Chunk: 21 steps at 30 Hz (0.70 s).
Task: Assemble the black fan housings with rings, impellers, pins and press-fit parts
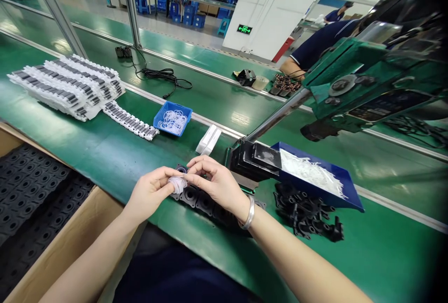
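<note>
A small stack of thin white rings (178, 185) is pinched between the thumb and fingers of my left hand (152, 191). My right hand (215, 184), with a metal bracelet at its wrist, brings its thumb and fingertips together at the edge of that stack. Whatever sits between those right fingertips is too small to make out. Directly under both hands runs a row of black plastic parts with round holes (191, 195), partly covered by the right hand. Beyond them stands a blue tray (168, 128) with more loose white rings (174, 120) in it.
A green press (350, 83) overhangs the right side. Near its base are a blue bin (353, 195) of white strips and a pile of black parts (304, 212). White-and-grey stacked strips (66, 83) lie left. A carton (105, 205) borders the bench; a co-worker's arm (315, 51) shows beyond.
</note>
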Available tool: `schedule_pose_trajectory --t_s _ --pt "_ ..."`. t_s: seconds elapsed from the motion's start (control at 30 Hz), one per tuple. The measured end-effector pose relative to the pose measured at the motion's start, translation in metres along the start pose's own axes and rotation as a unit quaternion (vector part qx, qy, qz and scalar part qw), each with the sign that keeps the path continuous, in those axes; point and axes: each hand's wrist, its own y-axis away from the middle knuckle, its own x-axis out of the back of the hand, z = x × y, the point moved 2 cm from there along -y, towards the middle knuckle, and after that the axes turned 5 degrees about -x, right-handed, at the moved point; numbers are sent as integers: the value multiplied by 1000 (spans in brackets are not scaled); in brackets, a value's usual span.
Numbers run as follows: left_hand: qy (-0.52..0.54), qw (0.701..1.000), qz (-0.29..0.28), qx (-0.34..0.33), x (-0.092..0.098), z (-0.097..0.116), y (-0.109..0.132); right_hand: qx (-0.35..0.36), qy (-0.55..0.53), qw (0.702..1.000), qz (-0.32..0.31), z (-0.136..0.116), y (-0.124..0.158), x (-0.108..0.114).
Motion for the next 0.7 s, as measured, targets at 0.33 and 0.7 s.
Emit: schedule_pose_trajectory --t_s 0.33,0.7 --pt "-26 999 30 5 10 -7 3 14 79 991 104 5 2 13" --pt "-237 964 -11 -115 15 -6 5 -30 251 967 44 28 4 11"
